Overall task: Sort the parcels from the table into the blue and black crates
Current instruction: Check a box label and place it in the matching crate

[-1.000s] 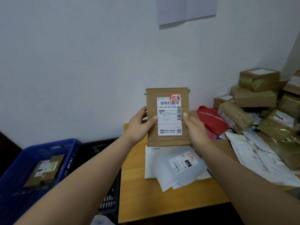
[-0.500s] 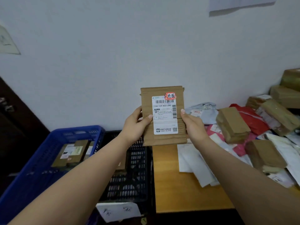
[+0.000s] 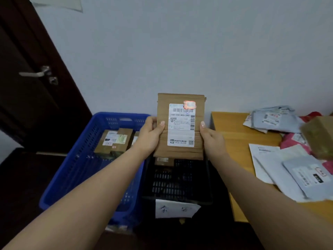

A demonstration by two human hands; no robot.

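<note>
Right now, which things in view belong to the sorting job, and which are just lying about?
Job:
cardboard parcel, held by left hand and right hand
blue crate
black crate
parcels on the table

Lying about:
door
door handle
paper on the wall

A small parcel-sorting room, more back office than warehouse: a wooden table (image 3: 239, 139) heaped with labelled mailer bags (image 3: 273, 120) and taped cartons, a blue crate (image 3: 86, 159) and a black crate (image 3: 180, 179) with a handwritten paper sign (image 3: 175, 208) on the floor, bare white wall (image 3: 180, 51), dark door (image 3: 27, 87)
</note>
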